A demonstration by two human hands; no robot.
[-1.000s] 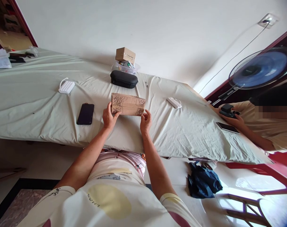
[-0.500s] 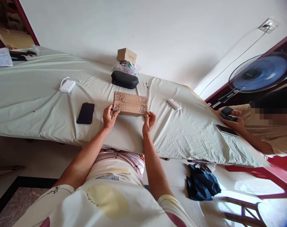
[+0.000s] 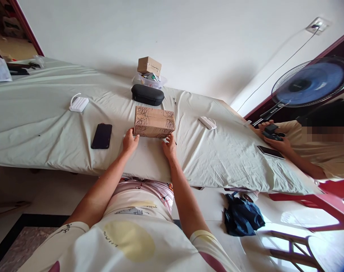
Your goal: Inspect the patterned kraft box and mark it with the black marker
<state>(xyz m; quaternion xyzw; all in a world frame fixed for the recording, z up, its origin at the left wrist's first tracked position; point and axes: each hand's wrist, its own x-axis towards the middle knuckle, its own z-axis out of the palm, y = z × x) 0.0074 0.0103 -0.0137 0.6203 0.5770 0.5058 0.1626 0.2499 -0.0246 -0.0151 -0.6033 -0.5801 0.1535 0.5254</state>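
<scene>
A brown cardboard box (image 3: 154, 121) with dark scribbles on its corners stands on the pale sheet of the table (image 3: 41, 124) in front of me. My left hand (image 3: 130, 141) grips its lower left corner with curled fingers. My right hand (image 3: 169, 146) holds the lower right corner, fingers against the box's bottom edge. Both forearms reach straight out from my body.
A black phone (image 3: 102, 135) lies left of the box, with a black case (image 3: 147, 95) and a tub carrying a small box (image 3: 149, 65) behind it. White gadgets (image 3: 79, 103) (image 3: 207, 122) lie on either side. At the right another person's hands (image 3: 273, 138) hold a dark device beside a phone (image 3: 270, 152) and a fan (image 3: 310, 83).
The box has turned in my hands and come down onto the sheet, so its top face now shows. My right hand has moved left and lower, to the bottom right corner.
</scene>
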